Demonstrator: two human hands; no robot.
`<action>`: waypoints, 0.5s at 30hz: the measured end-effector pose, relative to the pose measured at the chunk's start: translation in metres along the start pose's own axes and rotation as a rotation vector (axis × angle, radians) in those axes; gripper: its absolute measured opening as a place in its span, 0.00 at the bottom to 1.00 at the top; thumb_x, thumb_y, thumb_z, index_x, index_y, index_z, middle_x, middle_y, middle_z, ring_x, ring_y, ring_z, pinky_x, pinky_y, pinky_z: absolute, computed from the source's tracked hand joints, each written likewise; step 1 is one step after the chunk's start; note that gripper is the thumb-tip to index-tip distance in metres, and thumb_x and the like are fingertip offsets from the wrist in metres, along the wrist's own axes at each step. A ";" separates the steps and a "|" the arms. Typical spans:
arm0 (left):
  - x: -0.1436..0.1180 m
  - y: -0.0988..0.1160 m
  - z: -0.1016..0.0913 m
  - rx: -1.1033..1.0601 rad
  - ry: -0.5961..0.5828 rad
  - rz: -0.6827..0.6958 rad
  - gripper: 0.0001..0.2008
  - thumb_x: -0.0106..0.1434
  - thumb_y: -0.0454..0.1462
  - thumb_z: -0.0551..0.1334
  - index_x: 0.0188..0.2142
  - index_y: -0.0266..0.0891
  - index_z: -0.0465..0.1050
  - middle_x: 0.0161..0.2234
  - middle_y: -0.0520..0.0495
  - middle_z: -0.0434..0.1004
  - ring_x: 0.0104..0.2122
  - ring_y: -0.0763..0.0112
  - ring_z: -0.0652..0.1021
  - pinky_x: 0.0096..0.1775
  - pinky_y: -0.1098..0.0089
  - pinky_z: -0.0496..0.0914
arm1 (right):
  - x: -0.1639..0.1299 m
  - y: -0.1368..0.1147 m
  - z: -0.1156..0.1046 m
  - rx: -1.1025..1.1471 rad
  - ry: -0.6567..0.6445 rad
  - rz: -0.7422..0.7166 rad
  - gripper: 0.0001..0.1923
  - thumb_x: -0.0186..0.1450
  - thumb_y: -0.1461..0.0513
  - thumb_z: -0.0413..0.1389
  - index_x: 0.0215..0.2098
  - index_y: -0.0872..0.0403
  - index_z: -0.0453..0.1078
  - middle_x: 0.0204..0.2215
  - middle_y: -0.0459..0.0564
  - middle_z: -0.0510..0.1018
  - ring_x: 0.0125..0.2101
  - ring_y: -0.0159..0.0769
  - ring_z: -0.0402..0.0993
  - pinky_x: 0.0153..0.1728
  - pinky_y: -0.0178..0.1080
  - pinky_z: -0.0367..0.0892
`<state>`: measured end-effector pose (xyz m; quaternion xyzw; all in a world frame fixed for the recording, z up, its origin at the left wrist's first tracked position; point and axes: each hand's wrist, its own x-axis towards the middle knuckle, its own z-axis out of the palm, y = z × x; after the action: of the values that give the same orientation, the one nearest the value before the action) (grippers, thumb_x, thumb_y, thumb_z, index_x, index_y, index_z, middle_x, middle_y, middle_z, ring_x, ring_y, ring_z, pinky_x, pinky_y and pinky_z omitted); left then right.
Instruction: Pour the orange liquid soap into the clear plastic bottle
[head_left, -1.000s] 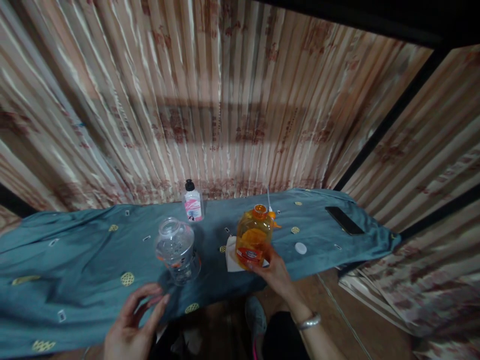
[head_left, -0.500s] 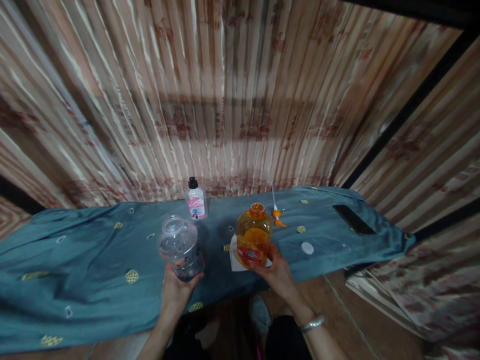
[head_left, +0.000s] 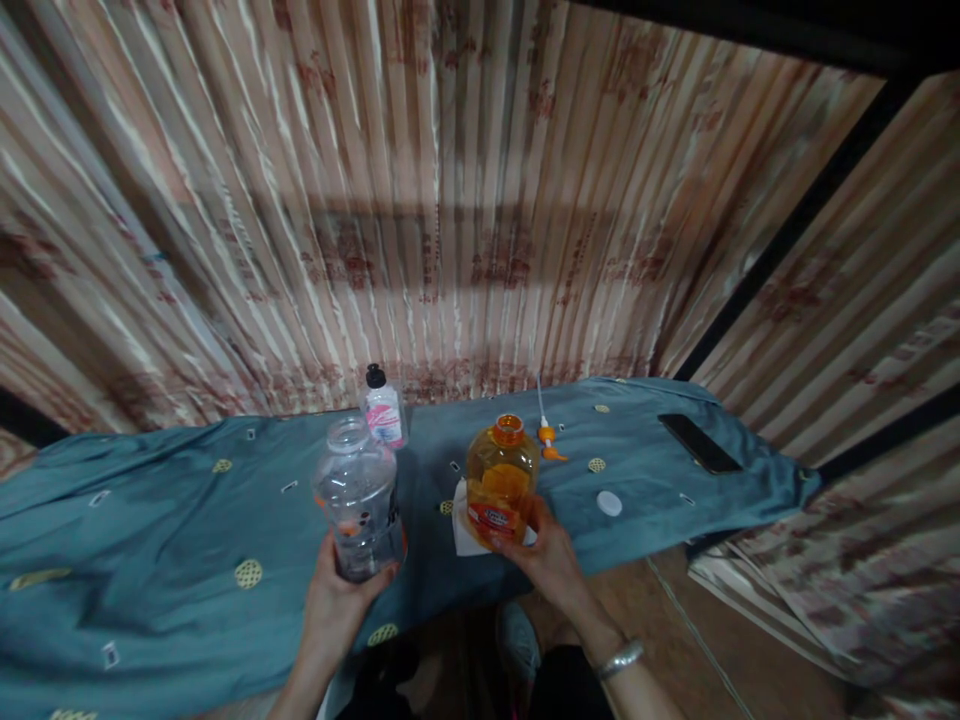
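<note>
My left hand grips the base of a clear plastic bottle with no cap and holds it a little above the blue cloth. My right hand holds the lower side of an orange bottle with a red label and an open neck; it stands on a white paper. An orange pump head with a white tube lies just behind the orange bottle. A white cap lies to the right of my right hand.
A blue cloth with yellow dots covers the low table. A small bottle with a pink label and black cap stands at the back by the striped curtain. A black phone lies at the right end.
My left hand went from hovering open near the table's front edge to gripping the clear bottle and lifting it slightly. My right hand stayed on the orange bottle.
</note>
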<state>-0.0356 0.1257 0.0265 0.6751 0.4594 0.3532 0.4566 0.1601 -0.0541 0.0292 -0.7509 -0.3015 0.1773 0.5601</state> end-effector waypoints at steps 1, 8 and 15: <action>-0.001 0.004 0.000 -0.022 -0.037 -0.016 0.32 0.38 0.44 0.72 0.42 0.40 0.65 0.37 0.42 0.79 0.37 0.49 0.80 0.41 0.54 0.72 | 0.000 0.000 0.000 0.001 0.004 -0.001 0.29 0.53 0.55 0.64 0.50 0.52 0.63 0.46 0.52 0.78 0.47 0.48 0.74 0.49 0.51 0.67; -0.012 0.049 -0.003 -0.298 -0.152 -0.024 0.35 0.35 0.39 0.75 0.44 0.41 0.64 0.37 0.46 0.79 0.38 0.51 0.80 0.43 0.54 0.73 | 0.001 0.001 0.000 0.008 0.031 -0.014 0.28 0.53 0.55 0.63 0.50 0.52 0.63 0.46 0.53 0.77 0.47 0.48 0.74 0.49 0.50 0.68; -0.020 0.090 -0.006 -0.402 -0.154 -0.069 0.36 0.32 0.37 0.76 0.43 0.40 0.66 0.37 0.46 0.80 0.39 0.51 0.80 0.45 0.53 0.72 | 0.003 0.002 0.000 0.004 0.065 -0.009 0.29 0.53 0.53 0.63 0.50 0.53 0.63 0.44 0.53 0.78 0.46 0.47 0.75 0.47 0.48 0.69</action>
<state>-0.0209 0.0941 0.1120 0.5792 0.3662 0.3693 0.6277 0.1632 -0.0523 0.0279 -0.7538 -0.2860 0.1510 0.5721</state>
